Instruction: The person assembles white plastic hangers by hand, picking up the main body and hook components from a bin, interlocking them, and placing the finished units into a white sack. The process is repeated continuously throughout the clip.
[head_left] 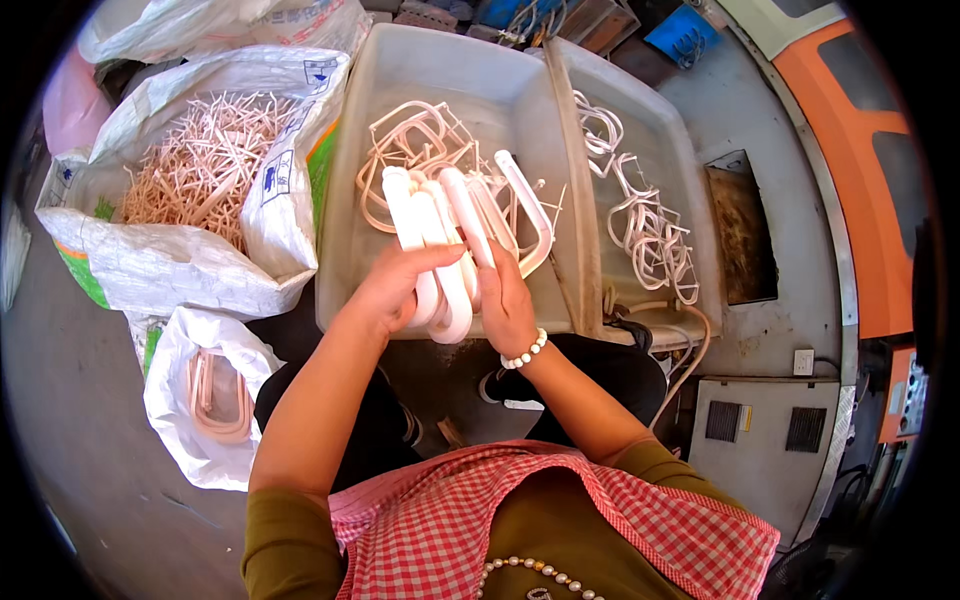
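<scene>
Above the near edge of a large pale plastic tub, both my hands hold a bunch of thick, pale pink U-shaped plastic pieces. My left hand is closed round the bunch from the left, its thumb laid across the front. From the right, my right hand grips the bunch, with fingers partly hidden by the pieces. A further bent piece with a long straight leg stands out at the right of the bunch. Behind lie tangled pink moulded frames in the tub.
To the right, a second tub holds more looped frames. At left stands a white woven sack of thin pink scraps. Below it, a white bag contains U-shaped pieces. An orange and grey machine stands at right.
</scene>
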